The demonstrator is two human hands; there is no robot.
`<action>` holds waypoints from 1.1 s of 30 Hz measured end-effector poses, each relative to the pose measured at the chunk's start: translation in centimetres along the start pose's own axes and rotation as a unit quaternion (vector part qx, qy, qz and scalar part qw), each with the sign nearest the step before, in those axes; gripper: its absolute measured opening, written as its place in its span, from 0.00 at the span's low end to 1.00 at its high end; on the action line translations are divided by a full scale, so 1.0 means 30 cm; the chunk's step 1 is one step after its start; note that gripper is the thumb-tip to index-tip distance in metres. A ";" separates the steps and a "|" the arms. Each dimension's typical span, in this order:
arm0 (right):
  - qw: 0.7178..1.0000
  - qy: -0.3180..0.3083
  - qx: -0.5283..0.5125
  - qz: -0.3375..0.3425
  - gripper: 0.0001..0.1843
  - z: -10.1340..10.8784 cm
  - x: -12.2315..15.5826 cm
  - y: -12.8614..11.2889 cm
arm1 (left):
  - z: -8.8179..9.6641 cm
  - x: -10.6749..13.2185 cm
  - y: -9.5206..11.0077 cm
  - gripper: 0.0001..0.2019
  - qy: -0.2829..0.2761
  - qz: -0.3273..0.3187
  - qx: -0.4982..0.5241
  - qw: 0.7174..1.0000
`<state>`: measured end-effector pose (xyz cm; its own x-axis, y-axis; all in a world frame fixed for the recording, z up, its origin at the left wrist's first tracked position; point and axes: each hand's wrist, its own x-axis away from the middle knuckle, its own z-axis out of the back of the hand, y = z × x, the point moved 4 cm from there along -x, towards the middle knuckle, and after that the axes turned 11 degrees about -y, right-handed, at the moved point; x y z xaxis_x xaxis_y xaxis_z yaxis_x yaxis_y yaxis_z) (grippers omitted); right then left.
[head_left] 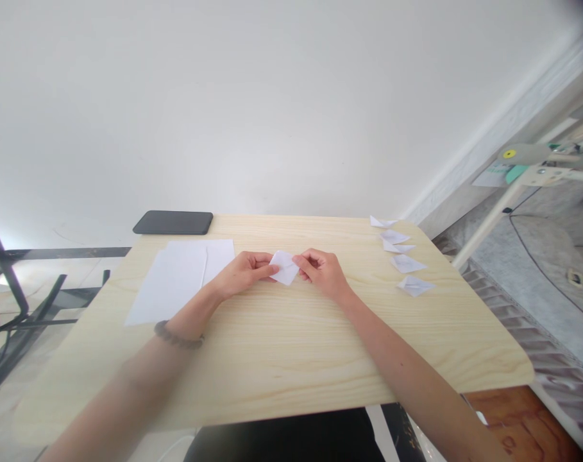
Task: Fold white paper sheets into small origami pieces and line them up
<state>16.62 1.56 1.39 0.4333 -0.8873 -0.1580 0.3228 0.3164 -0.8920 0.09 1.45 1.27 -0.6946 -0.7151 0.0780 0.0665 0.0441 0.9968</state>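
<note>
A small folded piece of white paper (285, 266) is held just above the light wooden table (281, 346) near its middle. My left hand (245, 271) pinches its left edge with fingers curled. From the other side, my right hand (321, 269) pinches the right edge the same way. A beaded bracelet (176, 335) circles my left wrist. Both forearms reach in from the near edge.
White paper sheets (176, 282) lie flat left of my hands. A dark phone (173, 222) rests at the far left edge. Several small folded paper pieces (404, 260) line the far right of the table. A white wall is behind; a frame stands at the right.
</note>
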 end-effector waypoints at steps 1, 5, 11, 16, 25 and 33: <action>1.000 -0.007 0.004 0.003 0.17 -0.006 0.001 -0.004 | 0.001 -0.001 -0.002 0.15 0.011 0.001 -0.005 1.000; 1.000 -0.026 0.017 0.003 0.17 -0.029 0.000 -0.008 | 0.012 0.000 -0.018 0.14 0.069 0.021 -0.021 0.997; 1.000 -0.016 -0.021 -0.002 0.17 -0.035 -0.006 0.001 | 0.008 -0.001 -0.016 0.15 0.102 0.020 -0.008 0.995; 0.999 -0.038 -0.031 0.007 0.14 -0.036 -0.003 -0.007 | 0.000 -0.002 -0.016 0.15 0.106 0.025 -0.004 0.994; 0.998 -0.061 0.004 0.016 0.14 -0.038 -0.003 -0.020 | 0.003 0.004 -0.018 0.14 0.108 0.026 0.047 0.993; 0.996 -0.071 -0.041 -0.019 0.15 -0.043 -0.004 0.003 | 0.000 0.001 -0.014 0.18 0.122 0.017 0.027 0.992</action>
<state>15.51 1.27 0.78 0.5391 -0.8395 -0.0675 0.2735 0.2503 -0.9287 0.03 1.42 0.85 -0.4977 -0.8601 0.1116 0.0434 0.1038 0.9937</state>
